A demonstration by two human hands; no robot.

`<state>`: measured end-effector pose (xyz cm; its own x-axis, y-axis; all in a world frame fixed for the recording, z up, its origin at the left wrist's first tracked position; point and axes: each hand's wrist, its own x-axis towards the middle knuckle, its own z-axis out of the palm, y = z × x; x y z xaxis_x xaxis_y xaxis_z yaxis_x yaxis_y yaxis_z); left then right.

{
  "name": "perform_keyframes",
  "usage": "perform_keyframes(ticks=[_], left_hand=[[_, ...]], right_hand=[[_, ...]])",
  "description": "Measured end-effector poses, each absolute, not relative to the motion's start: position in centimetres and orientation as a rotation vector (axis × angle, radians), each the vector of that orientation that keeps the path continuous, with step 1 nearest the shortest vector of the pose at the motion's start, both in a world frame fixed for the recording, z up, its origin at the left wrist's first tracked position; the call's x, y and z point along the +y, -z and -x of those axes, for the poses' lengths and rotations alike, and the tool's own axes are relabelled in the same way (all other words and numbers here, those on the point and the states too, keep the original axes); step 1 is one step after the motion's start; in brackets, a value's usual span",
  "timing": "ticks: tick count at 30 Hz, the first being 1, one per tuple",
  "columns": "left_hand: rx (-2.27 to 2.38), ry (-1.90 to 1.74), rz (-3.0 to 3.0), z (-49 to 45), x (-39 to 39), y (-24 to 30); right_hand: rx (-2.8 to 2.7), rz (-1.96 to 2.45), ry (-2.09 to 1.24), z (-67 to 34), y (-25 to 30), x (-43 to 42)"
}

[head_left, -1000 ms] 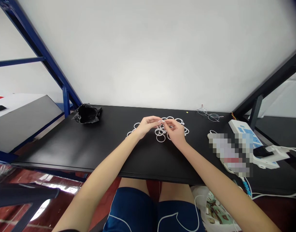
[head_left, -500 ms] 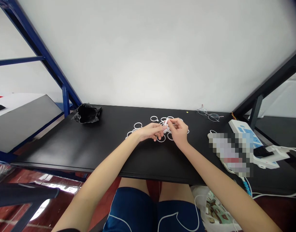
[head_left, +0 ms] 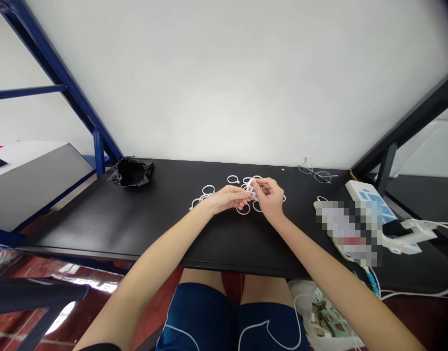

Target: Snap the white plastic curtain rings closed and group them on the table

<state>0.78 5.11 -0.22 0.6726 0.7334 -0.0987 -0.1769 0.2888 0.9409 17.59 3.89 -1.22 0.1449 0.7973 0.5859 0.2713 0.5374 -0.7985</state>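
Both of my hands meet over the black table (head_left: 165, 219), pinching a thin white plastic strip bent into a ring (head_left: 249, 184). My left hand (head_left: 229, 199) has thumb and forefinger closed on its lower left side. From the right, the fingertips of my right hand (head_left: 269, 196) grip its other side. The ends of the strip are partly hidden by my fingers. Under and around the hands lie several similar white rings, one of them a ring with a small knob (head_left: 233, 179) just behind my left hand. A second group of white rings (head_left: 208, 190) is beside my left wrist.
A crumpled black plastic bag (head_left: 131, 173) lies open at the back left. Eyeglasses (head_left: 322, 176) rest at the back right. Further right are a blurred-out phone-like object (head_left: 346, 234), a white and blue power strip (head_left: 372, 197) and cables. A white wall (head_left: 224, 87) rises behind.
The white strip between my hands now shows as a rounder curve, and my left fingers have drawn in closer to my right hand. The other things stay in place.
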Motion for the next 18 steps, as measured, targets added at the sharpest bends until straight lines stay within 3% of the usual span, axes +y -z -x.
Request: perform_keyframes(ticks=[18], left_hand=[[0.601, -0.719, -1.182, -1.21, 4.55, 0.23]], right_hand=[[-1.41, 0.971, -0.759, -17.54, 0.83, 4.14]])
